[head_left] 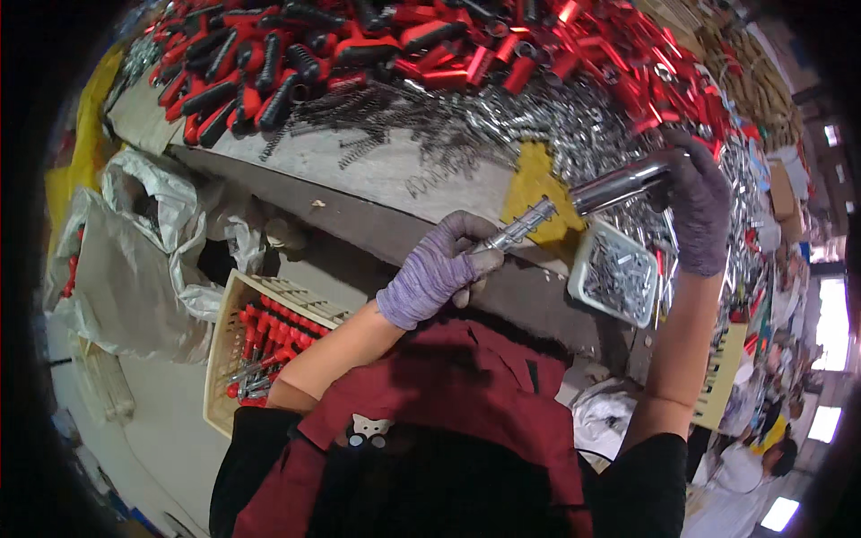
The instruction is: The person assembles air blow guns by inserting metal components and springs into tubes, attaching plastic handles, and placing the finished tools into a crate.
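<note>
One spring-wrapped rod slants rightward, facing tube

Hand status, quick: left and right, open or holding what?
Left hand: closed, holding a metal rod with a coil spring around it.
Right hand: closed around one end of a shiny metal tube.

We can't see end of tube inside right hand, nor end of rod inside left hand. Handles cut off by top edge. Metal bits in tub too small to tell.
</note>
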A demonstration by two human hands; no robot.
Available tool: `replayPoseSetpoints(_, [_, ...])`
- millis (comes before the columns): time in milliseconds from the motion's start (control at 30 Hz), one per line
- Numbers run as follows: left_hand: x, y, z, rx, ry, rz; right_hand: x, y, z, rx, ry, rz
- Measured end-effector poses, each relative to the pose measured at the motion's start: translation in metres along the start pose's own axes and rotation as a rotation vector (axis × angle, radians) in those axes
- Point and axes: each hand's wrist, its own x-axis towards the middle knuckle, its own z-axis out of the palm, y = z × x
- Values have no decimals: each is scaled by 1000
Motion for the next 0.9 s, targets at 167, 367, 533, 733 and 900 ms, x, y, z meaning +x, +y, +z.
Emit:
replayPoseSetpoints(167, [-4, -23, 39, 93, -52, 50, -42, 17, -30, 35, -8, 68])
replayPoseSetpoints(367, [-13, -48, 64, -24, -121, -116, -82, 32, -49, 155, -7, 123])
replayPoseSetpoints(533, [-26, -62, 82, 95, 10, -160, -110, 42, -31, -17, -129, 187])
replayPoseSetpoints(733, [-40, -90, 86, -3, 16, -193, -127, 68, -3, -302, -82, -169])
replayPoseSetpoints(900, [-54, -68, 97, -89, -104, -280, -146, 80, 22, -239, -161, -131])
